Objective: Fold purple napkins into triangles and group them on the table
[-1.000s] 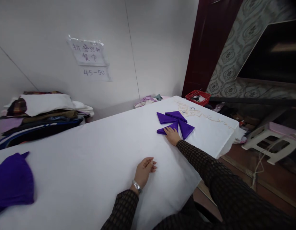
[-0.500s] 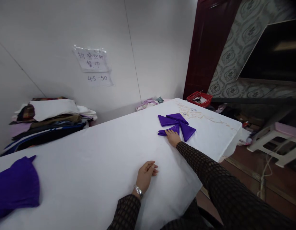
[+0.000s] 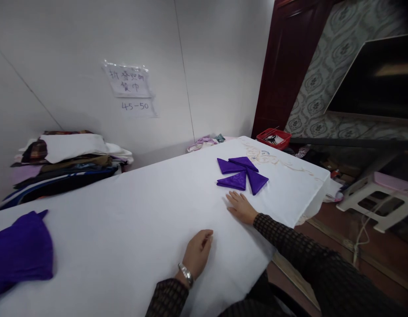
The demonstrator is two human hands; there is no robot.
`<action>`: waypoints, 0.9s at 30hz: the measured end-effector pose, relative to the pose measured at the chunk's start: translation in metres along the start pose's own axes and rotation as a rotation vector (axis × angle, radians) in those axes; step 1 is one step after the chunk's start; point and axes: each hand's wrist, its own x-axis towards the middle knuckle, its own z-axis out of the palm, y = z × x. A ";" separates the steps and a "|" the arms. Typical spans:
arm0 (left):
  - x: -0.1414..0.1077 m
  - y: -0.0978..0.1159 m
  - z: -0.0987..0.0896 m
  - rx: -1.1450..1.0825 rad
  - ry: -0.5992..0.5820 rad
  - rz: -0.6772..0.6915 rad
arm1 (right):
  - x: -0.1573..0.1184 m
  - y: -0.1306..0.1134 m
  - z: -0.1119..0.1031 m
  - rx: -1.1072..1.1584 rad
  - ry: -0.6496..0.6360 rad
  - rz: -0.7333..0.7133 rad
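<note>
Several folded purple cloth triangles lie in a pinwheel shape on the white-covered table, right of centre. Just below them my right hand rests on the tablecloth, fingers spread and holding nothing. My left hand, with a silver watch at the wrist, is nearer the front edge; its fingers are curled together with nothing seen in them. At the far left lies a larger purple cloth, loosely spread and cut off by the picture's edge.
A stack of folded clothes is at the back left by the wall. Beyond the table's far end sit a red basket and a crumpled pink cloth. A white stool stands on the floor at the right.
My right hand has let go of the lower left purple triangle and moved down and to the right of it. My left hand has shifted slightly down, its fingers more curled in.
</note>
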 end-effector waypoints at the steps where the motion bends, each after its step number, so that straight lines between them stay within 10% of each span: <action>1: -0.006 -0.003 -0.005 0.097 0.005 0.067 | -0.009 -0.002 0.001 0.020 -0.025 0.010; 14: -0.098 -0.043 -0.046 1.099 -0.065 0.522 | -0.081 -0.054 -0.001 0.154 -0.094 -0.137; 21: -0.140 -0.057 -0.087 1.258 0.160 0.245 | -0.073 -0.082 0.012 0.158 -0.146 -0.325; 27: -0.158 -0.038 -0.089 1.135 0.063 0.037 | -0.076 -0.096 0.028 0.175 -0.112 -0.428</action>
